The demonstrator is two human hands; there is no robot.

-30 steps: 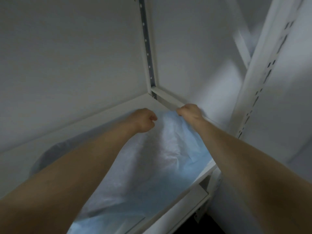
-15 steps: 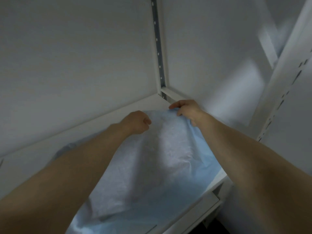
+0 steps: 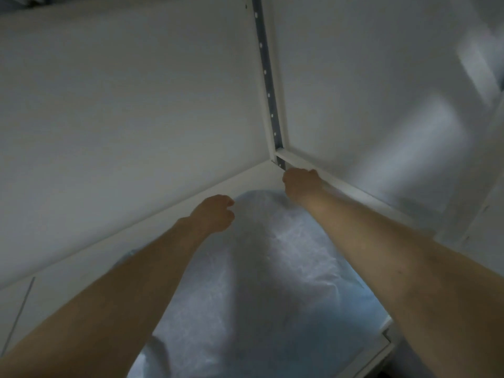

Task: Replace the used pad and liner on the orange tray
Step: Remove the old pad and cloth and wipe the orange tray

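Observation:
A pale blue pad [image 3: 261,282] lies spread over the white shelf floor [image 3: 212,192], wrinkled and bulging in the middle. My left hand [image 3: 215,212] is closed on the pad's far edge, left of its rounded far end. My right hand [image 3: 300,185] is closed on the pad's far right corner, right at the back corner of the shelf unit. Both forearms reach in over the pad. No orange tray shows in this view.
White cabinet walls close in at the back and right, meeting at a perforated metal upright [image 3: 268,85]. A white rail [image 3: 349,188] runs along the right wall at shelf level. The shelf's front edge [image 3: 381,350] is at lower right.
My right hand has pushed the pad's corner farther back into the shelf corner. My left hand stays closed on the far edge. The view has tilted and drawn closer.

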